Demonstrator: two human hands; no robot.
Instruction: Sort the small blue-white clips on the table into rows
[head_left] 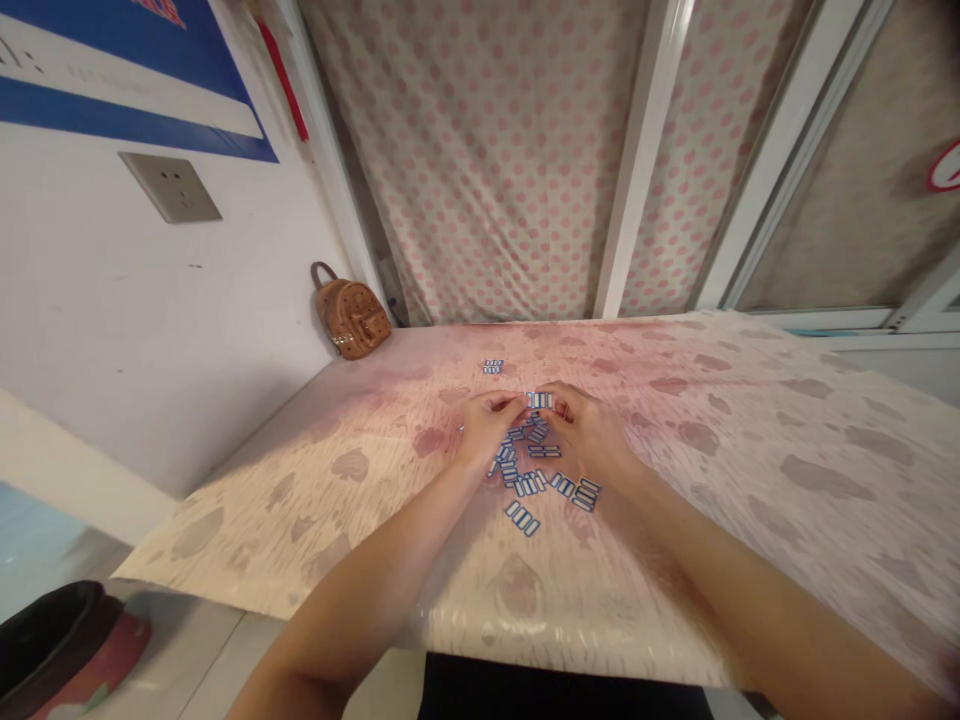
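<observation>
Between my two hands, just above the table, is a small flat blue-and-white striped piece (541, 400). My left hand (489, 420) pinches its left end between thumb and fingers. On its right end, my right hand (586, 425) closes with thumb and forefinger. Below and between the hands lies a loose pile of similar striped pieces (507, 470), some overlapping. Nearer to me, one such piece (523, 519) lies apart from the pile. Beyond my left hand, a small neat group of striped pieces (493, 367) rests on the table. What the pieces are made of cannot be made out.
A patterned cover (750, 480) lies over the table. At the back left, a small brown backpack-shaped bag (354, 315) leans by the wall, below a wall socket (171, 187). Dotted curtains (487, 150) hang behind the table. A dark-rimmed bin (67, 650) stands on the floor at lower left.
</observation>
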